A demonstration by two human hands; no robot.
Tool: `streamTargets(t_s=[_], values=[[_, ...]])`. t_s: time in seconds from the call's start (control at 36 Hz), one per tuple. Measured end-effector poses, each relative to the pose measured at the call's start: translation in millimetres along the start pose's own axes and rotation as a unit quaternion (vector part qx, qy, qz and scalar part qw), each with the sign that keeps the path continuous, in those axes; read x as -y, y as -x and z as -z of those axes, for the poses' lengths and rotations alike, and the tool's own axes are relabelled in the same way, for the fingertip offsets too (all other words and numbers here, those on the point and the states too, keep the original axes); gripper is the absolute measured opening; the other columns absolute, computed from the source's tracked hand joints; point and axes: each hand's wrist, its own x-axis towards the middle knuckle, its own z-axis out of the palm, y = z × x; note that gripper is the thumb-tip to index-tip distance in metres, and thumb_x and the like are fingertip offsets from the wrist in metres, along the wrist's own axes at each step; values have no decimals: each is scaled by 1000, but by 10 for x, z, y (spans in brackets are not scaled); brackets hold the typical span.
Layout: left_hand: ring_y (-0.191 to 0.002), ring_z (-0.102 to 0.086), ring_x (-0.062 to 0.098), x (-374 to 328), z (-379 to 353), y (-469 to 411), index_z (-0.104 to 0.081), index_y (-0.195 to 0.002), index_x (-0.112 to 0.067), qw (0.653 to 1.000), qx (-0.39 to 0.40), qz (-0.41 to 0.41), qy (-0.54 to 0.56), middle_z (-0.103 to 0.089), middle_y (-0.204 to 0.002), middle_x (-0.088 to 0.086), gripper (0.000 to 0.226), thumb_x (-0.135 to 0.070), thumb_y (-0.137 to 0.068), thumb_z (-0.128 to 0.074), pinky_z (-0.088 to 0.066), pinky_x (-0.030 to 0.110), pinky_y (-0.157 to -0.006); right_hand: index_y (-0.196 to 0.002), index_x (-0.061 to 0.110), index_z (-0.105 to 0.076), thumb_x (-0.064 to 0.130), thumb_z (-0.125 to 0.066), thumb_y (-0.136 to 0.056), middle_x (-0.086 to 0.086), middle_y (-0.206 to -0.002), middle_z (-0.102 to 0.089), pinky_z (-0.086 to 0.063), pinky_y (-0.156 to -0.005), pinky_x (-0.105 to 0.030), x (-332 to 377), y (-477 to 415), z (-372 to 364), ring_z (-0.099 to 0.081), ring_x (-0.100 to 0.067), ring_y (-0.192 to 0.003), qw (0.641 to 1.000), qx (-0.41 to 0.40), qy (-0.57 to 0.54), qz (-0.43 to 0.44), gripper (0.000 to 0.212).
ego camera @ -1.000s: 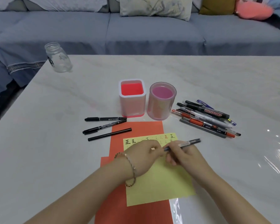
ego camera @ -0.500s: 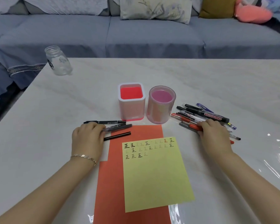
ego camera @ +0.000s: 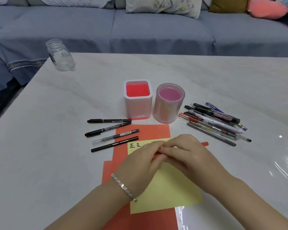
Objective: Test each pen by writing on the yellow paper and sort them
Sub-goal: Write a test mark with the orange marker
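The last pen (ego camera: 115, 136) now lies sorted at left; our left hand (ego camera: 140, 163) and right hand (ego camera: 187, 153) both grip a red pen (ego camera: 205, 143) above the yellow paper (ego camera: 170, 188), probably uncapping it.

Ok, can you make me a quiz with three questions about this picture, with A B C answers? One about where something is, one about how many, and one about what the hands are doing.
1. Where does the glass jar stand?
A on the floor
B near the far left corner of the table
C in a drawer

2. How many are in the row of pens left of the square cup?
A two
B four
C seven

3. What are the left hand and right hand doing?
A lying flat
B waving
C both gripping a red pen over the yellow paper

Answers:
1. B: the jar stands by that corner, apart from everything else.
2. B: four pens lie side by side there.
3. C: fingers of both hands curl round the red pen.
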Motion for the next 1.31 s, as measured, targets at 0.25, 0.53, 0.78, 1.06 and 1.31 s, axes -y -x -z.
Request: streamTargets(t_s=[0.25, 0.53, 0.78, 1.06, 1.31], values=[[-71, -52, -4, 34, 57, 79, -47, -90, -36, 991, -83, 87, 63, -55, -78, -11, 24, -13, -94, -46, -38, 7, -64, -73, 20, -55, 42, -65, -75, 9, -46, -40, -31, -51, -15, 362, -129, -19, -39, -4, -47, 850, -81, -259, -451, 24], [-81, -49, 6, 72, -15, 193, -49, -108, -15, 998, 48, 25, -30, -55, -94, -2, 34, -33, -98, -22, -40, 24, -77, -53, 13, -39, 27, -61, -87, 11, -36, -34, -27, -44, -19, 475, -271, -221, -31, -4, -35, 759, -76, -399, -509, 43], [-46, -40, 4, 69, 113, 155, -45, -77, -37, 998, 45, 22, 48, -44, -47, -12, 18, -38, -92, -35, -27, 15, -47, -46, 22, -29, 9, -54, -90, 7, -42, -26, -24, -40, -17, 508, -340, -187, -25, -7, -37, 713, -124, -476, -500, 52], [-91, -42, 9, 686, 236, 211, -52, -109, -16, 977, -34, 76, -199, -51, -93, -4, 33, -3, -87, -31, -43, 26, -80, -60, 12, -47, 22, -56, -89, 0, -35, -44, -30, -38, -14, 424, -116, -69, -36, -7, -32, 780, -189, -348, -484, 32], [-87, -58, 24, 1157, 428, 135, -61, -104, -9, 958, -109, 28, -265, -67, -94, 11, 40, -9, -75, -33, -50, 36, -74, -58, 12, -45, 19, -57, -89, 1, -35, -43, -31, -40, -14, 383, 88, -80, -36, -8, -33, 783, -171, -313, -510, 33]])
